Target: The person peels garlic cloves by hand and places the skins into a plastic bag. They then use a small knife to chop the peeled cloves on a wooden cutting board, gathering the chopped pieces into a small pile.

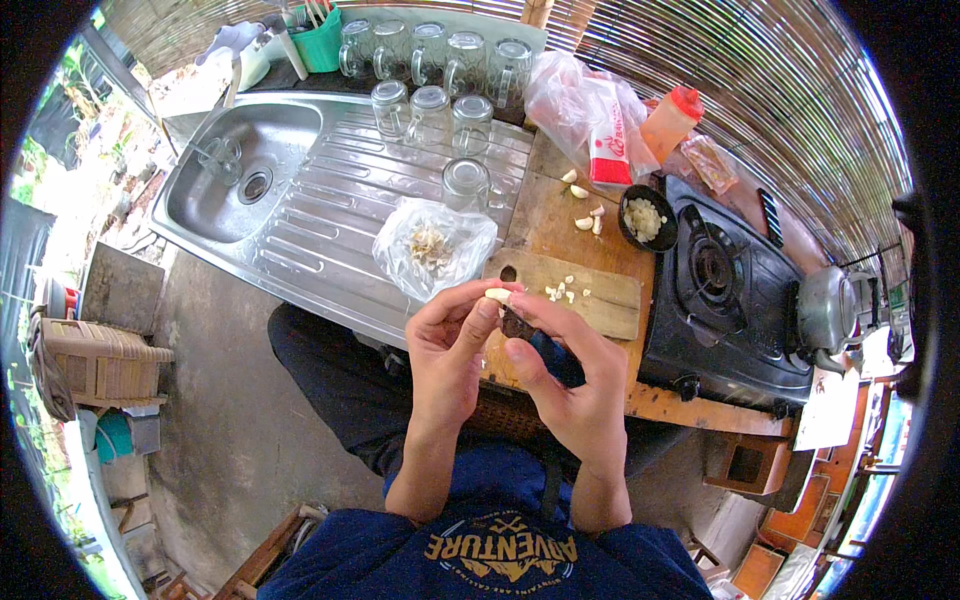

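Observation:
Between the thumb and fingers of my left hand (450, 352) is a pale garlic clove (499, 295). My right hand (574, 367) has a fingertip at the clove's right end, its thumb held apart below. Just behind the hands, chopped garlic pieces (559, 291) lie on a wooden cutting board (615, 304). Several whole cloves (583, 223) rest on the wooden table beyond the board. A black bowl (628, 234) with chopped pale pieces sits beside them. To the left, a clear plastic bag (469, 232) holds garlic skins (427, 246).
A steel sink with drainboard (322, 180) extends left, bearing upturned glass mugs (431, 112). At the right stand a black gas stove (731, 322) and a metal kettle (829, 311). A squeeze bottle (667, 127) and plastic bags (562, 105) are at the back.

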A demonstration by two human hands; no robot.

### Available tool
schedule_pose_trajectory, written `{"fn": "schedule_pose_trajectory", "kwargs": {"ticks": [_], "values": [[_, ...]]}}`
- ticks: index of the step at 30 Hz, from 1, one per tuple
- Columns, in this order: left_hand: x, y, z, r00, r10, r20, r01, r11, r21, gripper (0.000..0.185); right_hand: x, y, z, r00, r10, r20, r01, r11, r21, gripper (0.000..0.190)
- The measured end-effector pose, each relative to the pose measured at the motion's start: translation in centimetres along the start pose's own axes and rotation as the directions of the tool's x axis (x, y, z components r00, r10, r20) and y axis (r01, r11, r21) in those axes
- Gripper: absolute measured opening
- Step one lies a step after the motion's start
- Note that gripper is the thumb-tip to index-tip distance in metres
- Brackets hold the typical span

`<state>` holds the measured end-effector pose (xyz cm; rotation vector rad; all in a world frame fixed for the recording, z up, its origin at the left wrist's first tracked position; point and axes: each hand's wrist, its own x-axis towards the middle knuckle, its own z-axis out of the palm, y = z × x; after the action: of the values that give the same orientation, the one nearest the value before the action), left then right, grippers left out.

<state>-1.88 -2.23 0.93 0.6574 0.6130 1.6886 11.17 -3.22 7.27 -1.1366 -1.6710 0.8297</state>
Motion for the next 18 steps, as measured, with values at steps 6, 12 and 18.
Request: {"fn": "schedule_pose_trajectory", "kwargs": {"ticks": [6, 12, 18], "values": [[-0.26, 0.23, 0.29, 0.999, 0.028, -0.031, -0.026, 0.997, 0.072, 0.025, 0.05, -0.12, -0.22, 1.0, 0.002, 0.012, -0.002, 1.0, -0.014, 0.034], [-0.37, 0.23, 0.16, 0.998, 0.048, -0.045, -0.042, 0.992, 0.119, 0.024, -0.01, -0.17, -0.28, 0.999, 0.037, 0.019, -0.037, 0.999, -0.003, 0.034], [-0.48, 0.17, 0.14, 0.998, 0.052, -0.041, -0.047, 0.993, 0.108, 0.023, -0.05, -0.13, -0.31, 1.0, 0.02, 0.02, -0.02, 1.0, -0.004, 0.033]]}}
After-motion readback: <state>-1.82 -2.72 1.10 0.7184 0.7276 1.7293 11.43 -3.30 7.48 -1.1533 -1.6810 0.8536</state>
